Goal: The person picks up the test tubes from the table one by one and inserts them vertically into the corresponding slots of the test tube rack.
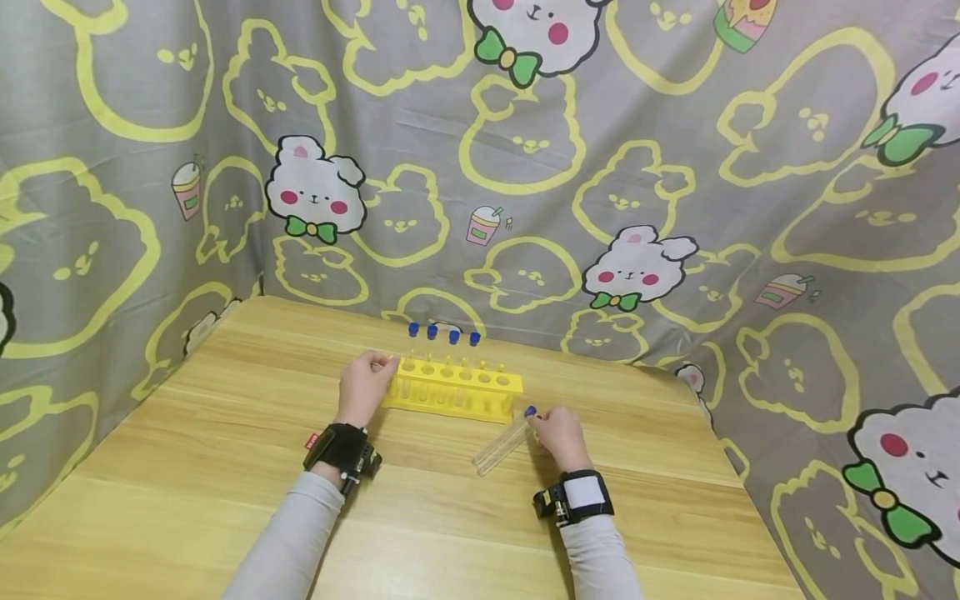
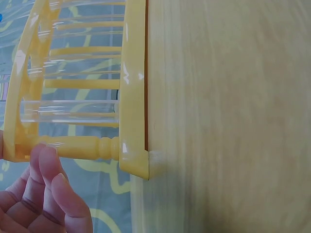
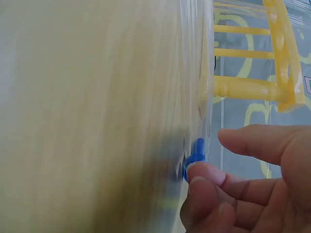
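A yellow test tube rack (image 1: 453, 392) stands upright on the table. Several clear tubes with blue stoppers (image 1: 453, 337) fill its left holes. At the rack's left end my left hand (image 1: 365, 387) grips the frame, its fingertips at the end post (image 2: 80, 147) in the left wrist view. Two clear test tubes (image 1: 498, 447) lie side by side on the wood, in front of the rack's right end. My right hand (image 1: 558, 435) is at their far end. In the right wrist view its fingertips touch a blue stopper (image 3: 197, 156), while the thumb (image 3: 250, 141) stays apart from it.
The wooden table (image 1: 420, 517) ends at a grey patterned curtain (image 1: 420, 142), which hangs behind and on both sides. The rack's right holes (image 1: 503, 381) hold no tubes. Black straps with small cameras (image 1: 558, 504) sit on both wrists.
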### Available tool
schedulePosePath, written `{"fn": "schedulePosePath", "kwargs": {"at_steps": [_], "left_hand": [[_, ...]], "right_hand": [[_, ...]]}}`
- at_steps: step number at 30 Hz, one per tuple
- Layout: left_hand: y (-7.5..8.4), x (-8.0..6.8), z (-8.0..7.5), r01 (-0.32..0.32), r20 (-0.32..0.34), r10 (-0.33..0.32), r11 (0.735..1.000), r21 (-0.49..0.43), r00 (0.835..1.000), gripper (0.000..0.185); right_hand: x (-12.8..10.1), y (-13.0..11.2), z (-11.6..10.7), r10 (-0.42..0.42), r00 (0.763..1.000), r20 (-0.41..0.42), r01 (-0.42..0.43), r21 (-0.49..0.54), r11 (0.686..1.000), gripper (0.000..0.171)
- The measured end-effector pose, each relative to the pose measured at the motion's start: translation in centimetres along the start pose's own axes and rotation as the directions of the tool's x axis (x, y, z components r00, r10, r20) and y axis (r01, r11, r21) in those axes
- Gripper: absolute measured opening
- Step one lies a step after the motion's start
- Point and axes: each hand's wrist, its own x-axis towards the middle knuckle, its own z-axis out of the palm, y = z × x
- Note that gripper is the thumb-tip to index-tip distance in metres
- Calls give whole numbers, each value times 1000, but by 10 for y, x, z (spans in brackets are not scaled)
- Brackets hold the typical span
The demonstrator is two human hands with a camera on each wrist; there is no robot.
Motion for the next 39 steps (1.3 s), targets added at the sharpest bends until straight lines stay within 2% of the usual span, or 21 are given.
{"fn": "schedulePosePath", "kwargs": {"at_steps": [4, 8, 17, 22, 31, 39], "left_hand": [[-1, 0, 0, 1, 4, -1, 1000, -6, 1000, 36], [0, -1, 1, 0, 2, 0, 1000, -4, 1000, 36], [0, 0, 0, -1, -2, 1, 1000, -14, 1000, 35], [-2, 1, 0, -1, 0, 1, 1000, -20, 1000, 36], [-2, 0, 0, 14, 8, -14, 1000, -24, 1000, 36], [-1, 0, 1, 22, 11, -21, 999, -36, 1000, 35]], "right_hand": [[1, -3, 2, 62, 997, 43, -62, 1, 998, 40], [0, -3, 3, 85, 994, 66, -85, 0, 996, 37], [-2, -1, 2, 64, 996, 62, -66, 38, 997, 30], [-4, -3, 0, 91, 993, 77, -97, 78, 992, 24], [-3, 2, -2, 86, 994, 71, -93, 104, 990, 30], [0, 3, -13, 75, 994, 82, -91, 212, 973, 25]]}}
